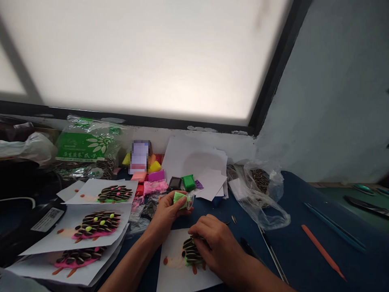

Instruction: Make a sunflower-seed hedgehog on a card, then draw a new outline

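The left hand [170, 209] is closed around a light green lump of clay-like material in a clear wrapper [180, 198], which is held above the dark blue tabletop [293, 198]. The right hand [215, 239] is lowered over a white paper sheet [172, 280], its thumb and fingers brought close together; whether anything is pinched between them cannot be told. On that sheet, directly in front of the person, an animal figure of dark, pale-edged seeds [191, 252] is set on a green base, with a pale head and brown-orange feet; its right part is hidden by the right hand. A loose striped seed [234, 219] is seen just beyond the right hand.

To the left, overlapping white sheets [73, 207] are laid out, each bearing a similar seed figure on a green or pink base, dotted with pink or yellow-green. Beyond the left hand, a square black packet [175, 183] and a square green packet [189, 182] are placed side by side. On the right, dark seeds are contained in a crumpled clear plastic bag [276, 218], and a slender coral-orange pointed tool [322, 250] is laid at a slant.
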Demonstrator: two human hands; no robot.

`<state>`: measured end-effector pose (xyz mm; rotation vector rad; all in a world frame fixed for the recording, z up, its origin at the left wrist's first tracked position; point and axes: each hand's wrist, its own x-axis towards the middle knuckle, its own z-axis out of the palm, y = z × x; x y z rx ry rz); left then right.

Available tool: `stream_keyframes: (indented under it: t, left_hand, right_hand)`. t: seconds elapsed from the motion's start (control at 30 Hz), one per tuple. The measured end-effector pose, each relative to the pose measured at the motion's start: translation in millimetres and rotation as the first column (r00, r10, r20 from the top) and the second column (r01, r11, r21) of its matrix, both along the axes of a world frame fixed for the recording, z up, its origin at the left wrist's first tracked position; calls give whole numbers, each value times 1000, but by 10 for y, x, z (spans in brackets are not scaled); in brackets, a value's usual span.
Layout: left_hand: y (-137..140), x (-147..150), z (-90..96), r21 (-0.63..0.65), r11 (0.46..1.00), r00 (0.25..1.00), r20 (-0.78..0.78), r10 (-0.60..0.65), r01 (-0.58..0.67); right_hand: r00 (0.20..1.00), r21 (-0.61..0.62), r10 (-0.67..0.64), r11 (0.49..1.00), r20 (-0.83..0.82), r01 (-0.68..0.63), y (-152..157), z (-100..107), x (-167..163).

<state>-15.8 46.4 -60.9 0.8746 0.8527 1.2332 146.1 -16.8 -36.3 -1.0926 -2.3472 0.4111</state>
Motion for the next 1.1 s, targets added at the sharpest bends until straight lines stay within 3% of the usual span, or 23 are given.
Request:
stream_keyframes:
  t: [0.47,0.77,0.93,1.1]
  left_hand:
    - [-6,-4,-14,4,1000,1000,11,-12,12]
    - [1,-7,-5,6,1000,1000,26,-15,14]
    - [1,-15,1,-4,1000,999,25,-20,20]
    - [-9,-18,18,-5,1000,1000,16,-22,22]
  right_hand:
    - [1000,-1,26,1000,8,-26,-21,42,3]
    - [996,-63,-54,997,-77,49,17,110,27]
    - [972,-278,-148,956,-183,93,4,207,29]
    - [908,-567,-264,823,-325,37,13,235,38]
